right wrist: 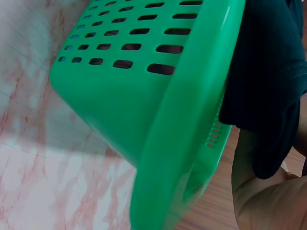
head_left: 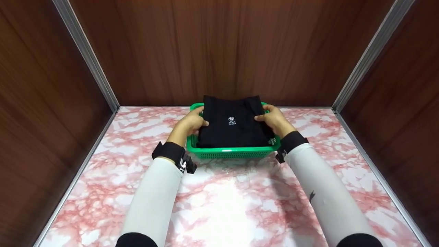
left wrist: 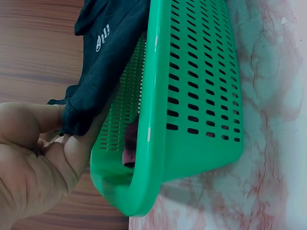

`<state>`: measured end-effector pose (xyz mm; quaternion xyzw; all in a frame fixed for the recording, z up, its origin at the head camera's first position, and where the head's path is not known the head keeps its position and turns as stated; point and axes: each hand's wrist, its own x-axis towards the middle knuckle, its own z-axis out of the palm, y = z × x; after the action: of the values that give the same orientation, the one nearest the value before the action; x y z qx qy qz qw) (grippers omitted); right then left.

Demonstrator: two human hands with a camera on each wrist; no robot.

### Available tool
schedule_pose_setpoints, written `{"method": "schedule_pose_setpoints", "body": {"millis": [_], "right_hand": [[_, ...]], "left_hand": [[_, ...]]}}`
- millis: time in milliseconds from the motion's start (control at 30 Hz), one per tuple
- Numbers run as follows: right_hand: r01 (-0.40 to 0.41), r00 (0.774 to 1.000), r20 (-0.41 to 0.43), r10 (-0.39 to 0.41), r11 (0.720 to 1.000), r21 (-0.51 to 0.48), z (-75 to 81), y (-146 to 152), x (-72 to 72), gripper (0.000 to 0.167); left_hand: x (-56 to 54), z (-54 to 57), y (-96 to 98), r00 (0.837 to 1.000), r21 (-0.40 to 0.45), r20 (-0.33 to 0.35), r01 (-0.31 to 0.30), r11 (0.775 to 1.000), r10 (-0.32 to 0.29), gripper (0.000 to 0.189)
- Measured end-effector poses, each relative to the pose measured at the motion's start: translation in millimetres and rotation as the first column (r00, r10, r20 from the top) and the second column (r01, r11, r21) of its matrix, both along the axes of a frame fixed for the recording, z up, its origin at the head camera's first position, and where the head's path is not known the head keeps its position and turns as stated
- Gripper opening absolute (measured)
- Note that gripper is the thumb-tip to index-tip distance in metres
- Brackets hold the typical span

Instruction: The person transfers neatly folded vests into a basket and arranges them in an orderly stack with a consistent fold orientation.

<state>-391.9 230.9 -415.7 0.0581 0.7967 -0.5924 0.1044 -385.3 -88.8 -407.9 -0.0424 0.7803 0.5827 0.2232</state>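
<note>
A folded black garment (head_left: 229, 132) with a small white print lies over the green plastic basket (head_left: 236, 150). My left hand (head_left: 192, 121) pinches its left edge, thumb on top and fingers beneath. On the opposite edge, my right hand (head_left: 273, 119) grips the cloth in the same way. The left wrist view shows the dark cloth (left wrist: 103, 67) bunched between thumb and fingers above the basket rim (left wrist: 152, 96). Inside the basket sits a dark reddish piece of fabric (left wrist: 129, 143). In the right wrist view the garment (right wrist: 268, 72) hangs over the rim, partly covering the fingers.
The basket stands on a pink-and-white marbled tabletop (head_left: 219, 206), close to the brown wood-grain back wall (head_left: 219, 51). Similar side panels (head_left: 44, 120) rise at left and right, with grey metal strips (head_left: 92, 58) along the corners.
</note>
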Motion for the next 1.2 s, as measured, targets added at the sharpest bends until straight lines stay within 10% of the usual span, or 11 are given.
{"method": "schedule_pose_setpoints", "body": {"millis": [1200], "right_hand": [[0.051,0.998,-0.035,-0.045,0.981,0.189,-23.9,-12,2.2,0.074]], "left_hand": [[0.1,-34.9,14.9,0.992,-0.167,-0.124,-0.009,0.986,-0.012,0.091]]}}
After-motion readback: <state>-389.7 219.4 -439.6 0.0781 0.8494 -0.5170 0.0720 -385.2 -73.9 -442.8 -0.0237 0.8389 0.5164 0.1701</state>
